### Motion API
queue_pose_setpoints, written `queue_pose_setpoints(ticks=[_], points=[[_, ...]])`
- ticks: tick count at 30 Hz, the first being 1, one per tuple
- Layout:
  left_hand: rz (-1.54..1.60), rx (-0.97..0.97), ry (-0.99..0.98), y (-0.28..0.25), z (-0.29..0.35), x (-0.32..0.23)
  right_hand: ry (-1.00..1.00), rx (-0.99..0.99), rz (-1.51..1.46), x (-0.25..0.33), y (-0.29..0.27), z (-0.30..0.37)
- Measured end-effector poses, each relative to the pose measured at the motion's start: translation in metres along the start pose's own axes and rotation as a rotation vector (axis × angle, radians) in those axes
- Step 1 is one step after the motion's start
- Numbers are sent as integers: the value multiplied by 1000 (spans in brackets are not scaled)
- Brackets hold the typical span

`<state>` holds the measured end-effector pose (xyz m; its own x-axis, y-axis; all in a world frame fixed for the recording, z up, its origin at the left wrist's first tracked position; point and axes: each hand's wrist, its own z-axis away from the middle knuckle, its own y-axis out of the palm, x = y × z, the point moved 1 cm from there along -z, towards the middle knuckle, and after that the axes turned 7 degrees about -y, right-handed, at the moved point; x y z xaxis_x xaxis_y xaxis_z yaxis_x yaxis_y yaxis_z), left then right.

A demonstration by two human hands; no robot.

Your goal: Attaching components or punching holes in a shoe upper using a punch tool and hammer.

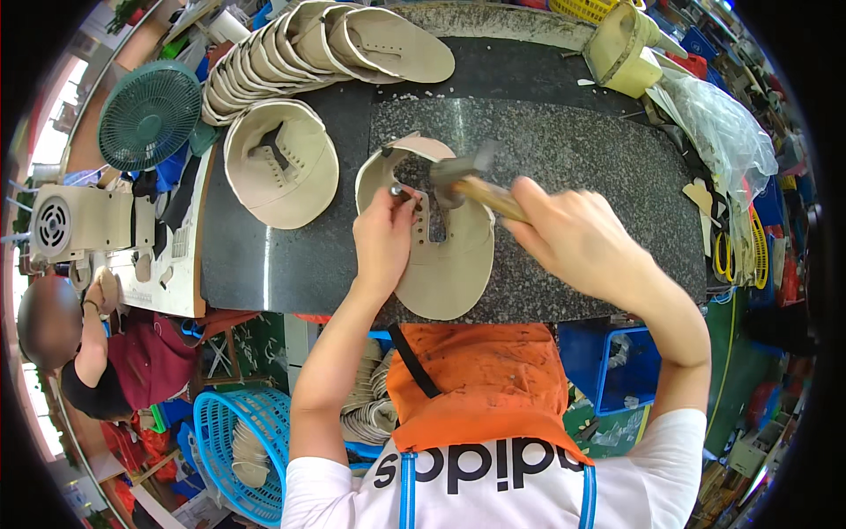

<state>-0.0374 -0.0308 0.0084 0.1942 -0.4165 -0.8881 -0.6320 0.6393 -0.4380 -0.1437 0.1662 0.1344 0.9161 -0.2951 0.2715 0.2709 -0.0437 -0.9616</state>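
A beige shoe upper (445, 286) lies flat on the dark stone slab (573, 291) before me, its row of lace holes around a cut-out opening. My left hand (385, 240) is closed around a short metal punch (402, 191), held over the upper beside the lace holes. The punch's lower tip is hidden by my fingers. My right hand (586, 238) grips the wooden handle of a hammer (495, 197). Its metal head, blurred by motion, hangs over the upper's opening, right of the punch. A second upper (300, 198) lies to the left, apart from my hands.
Overlapping shoe uppers (401, 48) line the bench's far left. A green fan (150, 115) and a machine (88, 220) stand left, near a seated co-worker (132, 361). A yellowish container (621, 57) and clear plastic bag (718, 132) are far right. A blue basket (207, 432) stands below.
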Motion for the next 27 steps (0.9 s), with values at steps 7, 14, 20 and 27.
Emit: queue_pose_setpoints(ticks=[7,14,20,27], points=[[-340,292,366,-64,6,-20,347,-448,233,-65,54,92],[-969,417,956,-54,-11,-10,530,-388,458,-115,77,122],[208,350,-29,-62,-3,-21,101,-537,171,-61,75,82],[1111,228,-245,-68,36,-19,-7,-492,-194,-53,114,49]])
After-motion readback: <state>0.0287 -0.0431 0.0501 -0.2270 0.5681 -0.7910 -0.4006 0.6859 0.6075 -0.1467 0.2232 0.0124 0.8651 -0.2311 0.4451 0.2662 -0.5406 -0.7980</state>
